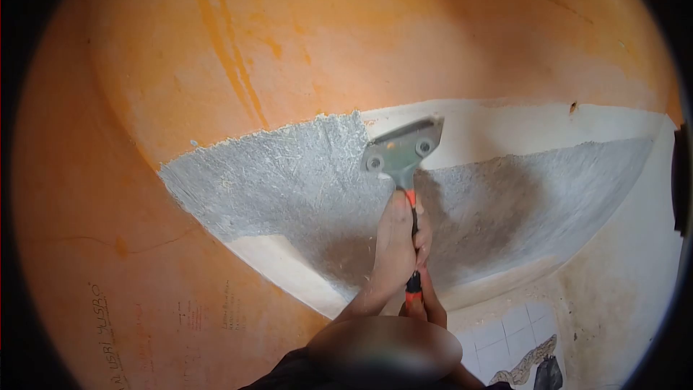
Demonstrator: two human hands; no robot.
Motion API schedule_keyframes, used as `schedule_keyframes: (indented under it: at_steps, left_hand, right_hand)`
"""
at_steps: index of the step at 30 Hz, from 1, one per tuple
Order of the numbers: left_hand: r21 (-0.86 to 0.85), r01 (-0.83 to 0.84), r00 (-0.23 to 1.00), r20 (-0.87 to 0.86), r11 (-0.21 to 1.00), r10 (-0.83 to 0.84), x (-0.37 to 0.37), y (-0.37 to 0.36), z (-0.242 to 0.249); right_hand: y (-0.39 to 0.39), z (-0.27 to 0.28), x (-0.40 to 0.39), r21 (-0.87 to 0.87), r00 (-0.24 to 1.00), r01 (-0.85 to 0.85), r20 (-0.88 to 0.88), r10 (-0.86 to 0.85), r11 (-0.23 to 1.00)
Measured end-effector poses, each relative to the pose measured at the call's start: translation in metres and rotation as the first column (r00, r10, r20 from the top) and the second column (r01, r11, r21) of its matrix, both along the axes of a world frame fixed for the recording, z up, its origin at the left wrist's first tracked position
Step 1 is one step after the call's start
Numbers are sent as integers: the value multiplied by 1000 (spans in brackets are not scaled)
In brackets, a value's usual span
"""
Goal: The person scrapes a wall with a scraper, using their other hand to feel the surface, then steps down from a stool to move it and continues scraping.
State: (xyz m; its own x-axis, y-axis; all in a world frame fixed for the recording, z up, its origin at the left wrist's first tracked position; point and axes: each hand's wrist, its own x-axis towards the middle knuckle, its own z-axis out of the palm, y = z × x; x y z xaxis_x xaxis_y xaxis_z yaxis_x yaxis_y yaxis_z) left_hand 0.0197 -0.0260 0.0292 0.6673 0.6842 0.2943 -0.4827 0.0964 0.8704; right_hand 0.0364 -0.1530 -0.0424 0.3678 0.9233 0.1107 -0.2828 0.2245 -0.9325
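Observation:
A wide-bladed scraper with two bolts on its head is pressed against or held very close to the surface, at the border of a rough grey textured area and a smooth white strip. My left hand is wrapped round the upper part of its red and black handle. Lower down, my right hand closes round the handle's end, partly hidden behind my left forearm. Both arms reach upward, and the blade is tilted slightly, its right end higher.
Orange paint covers the surface above, with darker drips. Handwriting marks the orange wall at lower left. White tiles with a broken edge and a dark object lie at lower right. A blurred rounded shape covers the bottom middle.

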Motion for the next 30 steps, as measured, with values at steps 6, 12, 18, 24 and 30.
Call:
schedule_keyframes:
  at_steps: [6, 12, 18, 24, 30]
  left_hand:
    - [64, -37, 999, -14, 997, 38, 1, 2, 2]
    - [64, -16, 1000, 2, 998, 16, -1, 3, 12]
    - [-3, 36, 999, 26, 999, -36, 0, 5, 13]
    - [57, 23, 999, 40, 998, -25, 1, 6, 18]
    - [17, 59, 998, 31, 998, -59, -2, 4, 23]
  right_hand:
    - [-4, 16, -6, -49, 998, 14, -56, -17, 999]
    - [-4, 15, -7, 11, 999, -9, -45, 9, 1000]
    - [-6, 12, -6, 32, 999, -21, -24, 22, 999]
    - [1, 13, -2, 62, 1000, -9, -19, 10, 998]
    - [0, 17, -8, 36, 1000, 22, -3, -22, 999]
